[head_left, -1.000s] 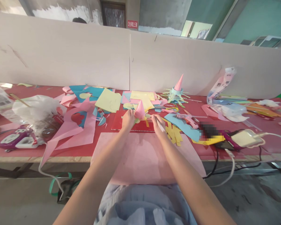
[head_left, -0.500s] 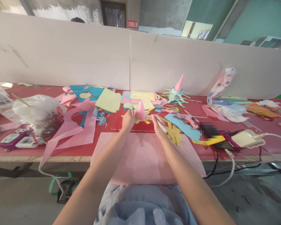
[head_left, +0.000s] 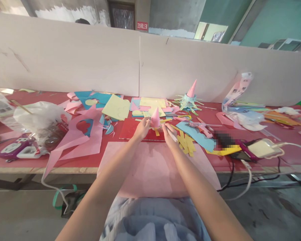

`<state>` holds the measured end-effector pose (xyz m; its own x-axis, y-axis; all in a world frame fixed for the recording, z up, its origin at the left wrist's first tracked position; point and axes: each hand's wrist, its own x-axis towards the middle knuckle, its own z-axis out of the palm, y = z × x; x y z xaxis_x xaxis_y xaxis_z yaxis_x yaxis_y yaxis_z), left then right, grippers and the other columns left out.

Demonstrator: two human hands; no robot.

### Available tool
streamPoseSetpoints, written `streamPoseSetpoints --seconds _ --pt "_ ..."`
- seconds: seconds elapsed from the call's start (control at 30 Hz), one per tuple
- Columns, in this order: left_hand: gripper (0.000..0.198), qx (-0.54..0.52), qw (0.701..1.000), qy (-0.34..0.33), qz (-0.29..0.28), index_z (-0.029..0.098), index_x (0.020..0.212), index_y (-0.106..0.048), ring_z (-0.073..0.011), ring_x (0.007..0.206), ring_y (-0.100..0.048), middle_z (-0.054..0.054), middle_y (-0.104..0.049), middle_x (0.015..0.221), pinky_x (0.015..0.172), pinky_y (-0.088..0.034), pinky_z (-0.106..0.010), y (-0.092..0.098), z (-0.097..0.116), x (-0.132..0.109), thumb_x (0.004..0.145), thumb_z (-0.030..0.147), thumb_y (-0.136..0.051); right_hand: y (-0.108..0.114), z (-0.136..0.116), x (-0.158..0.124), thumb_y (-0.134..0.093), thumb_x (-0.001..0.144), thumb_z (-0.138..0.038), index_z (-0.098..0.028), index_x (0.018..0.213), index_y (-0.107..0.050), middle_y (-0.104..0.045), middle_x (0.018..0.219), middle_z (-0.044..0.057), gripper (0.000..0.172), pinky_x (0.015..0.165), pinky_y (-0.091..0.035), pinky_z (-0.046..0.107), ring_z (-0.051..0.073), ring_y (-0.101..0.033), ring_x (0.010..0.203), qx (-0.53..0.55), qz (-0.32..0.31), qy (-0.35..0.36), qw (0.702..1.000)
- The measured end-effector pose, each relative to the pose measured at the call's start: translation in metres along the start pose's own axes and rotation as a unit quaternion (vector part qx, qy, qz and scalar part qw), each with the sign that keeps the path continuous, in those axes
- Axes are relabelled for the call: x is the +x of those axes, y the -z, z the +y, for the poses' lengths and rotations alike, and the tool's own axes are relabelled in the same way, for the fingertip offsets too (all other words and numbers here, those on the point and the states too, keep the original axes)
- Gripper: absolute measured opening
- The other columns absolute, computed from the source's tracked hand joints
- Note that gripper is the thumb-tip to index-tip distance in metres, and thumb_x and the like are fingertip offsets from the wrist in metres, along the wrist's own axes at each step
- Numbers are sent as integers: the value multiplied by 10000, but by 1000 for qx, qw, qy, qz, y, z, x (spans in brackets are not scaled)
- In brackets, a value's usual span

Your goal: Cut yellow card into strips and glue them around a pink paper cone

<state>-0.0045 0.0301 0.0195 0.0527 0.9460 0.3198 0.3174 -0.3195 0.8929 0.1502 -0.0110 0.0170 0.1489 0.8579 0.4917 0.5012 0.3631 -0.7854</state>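
A pink paper cone (head_left: 155,118) stands point up between my hands, with yellow paper strips (head_left: 157,132) spreading from its base. The fingers of my left hand (head_left: 143,128) are closed on the left side of that base. My right hand (head_left: 169,133), just right of the cone, is closed around a slim white pen-like tool (head_left: 173,137). Its tip and the right fingertips are too small to make out, so I cannot tell whether they touch the strips. Below the cone lies a red board (head_left: 129,129).
Loose yellow strips (head_left: 186,142) and a pink glue gun (head_left: 203,129) lie to the right. Behind stands another pink cone (head_left: 192,89) on a fringed base. Paper scraps (head_left: 116,107) spread leftward near a plastic bag (head_left: 37,115). White panels (head_left: 90,60) back the table; cables (head_left: 248,187) hang at its front.
The cone and my left hand have shifted a little to the right, closer to my right hand. My right hand stays in nearly the same place, still on the white tool.
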Motion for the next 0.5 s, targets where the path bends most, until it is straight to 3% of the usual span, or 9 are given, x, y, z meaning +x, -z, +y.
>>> streamPoseSetpoints --seconds 0.13,0.23,0.37,0.5 --pt "345 37 999 -15 24 218 1082 -565 -201 1036 -549 -73 -602 1117 882 -420 -338 0 -6 3 880 352 -320 -1 2 0 -374 855 -514 -219 781 -599 -624 708 16 379 612 -403 251 161 -551 656 -8 0 -4 1000" --pt "346 21 997 -3 71 197 1011 -593 -198 1027 -555 -81 -619 1076 882 -423 -338 4 -10 7 872 335 -308 -1 3 0 -365 860 -523 -221 829 -626 -652 759 25 400 638 -420 261 172 -574 702 0 -5 -6 1000" --pt "373 -100 983 57 144 159 918 -603 -184 902 -617 -91 -665 950 828 -457 -323 13 -13 15 852 350 -290 -1 3 0 -341 867 -535 -227 906 -639 -673 788 31 430 670 -440 280 184 -597 743 12 10 -19 1000" --pt "419 -226 960 66 152 123 927 -588 -179 815 -651 -118 -682 896 798 -481 -326 25 -13 20 835 391 -279 -1 1 0 -344 871 -523 -222 843 -627 -665 714 23 414 648 -435 278 182 -603 711 8 19 -16 1000"
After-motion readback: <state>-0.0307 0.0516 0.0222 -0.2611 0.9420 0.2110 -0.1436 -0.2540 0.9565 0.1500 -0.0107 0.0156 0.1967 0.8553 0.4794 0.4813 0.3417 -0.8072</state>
